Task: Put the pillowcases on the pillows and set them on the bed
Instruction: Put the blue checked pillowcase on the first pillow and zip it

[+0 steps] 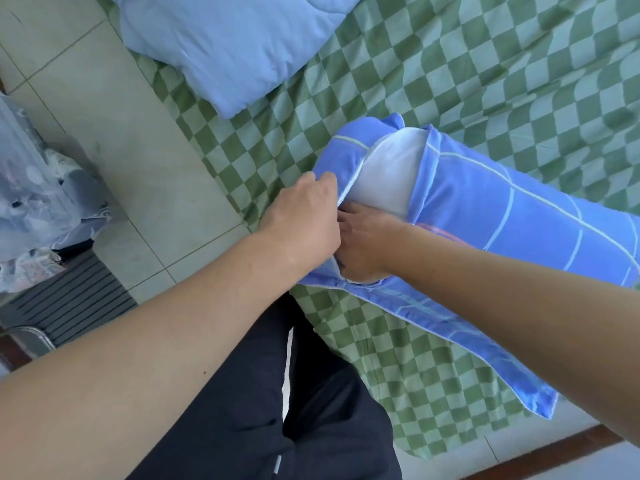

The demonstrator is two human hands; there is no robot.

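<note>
Bed (450, 81) with green checked sheet filled most of the view, a pale blue quilt (221, 46) lying at its far edge. Near the edge lay the blue pillowcase (519, 220), its open end showing the white pillow (391, 174) inside. The left hand (304, 223) pinched the case's hem; the right hand (363, 244) curled round the pillow's end at the opening.
</note>
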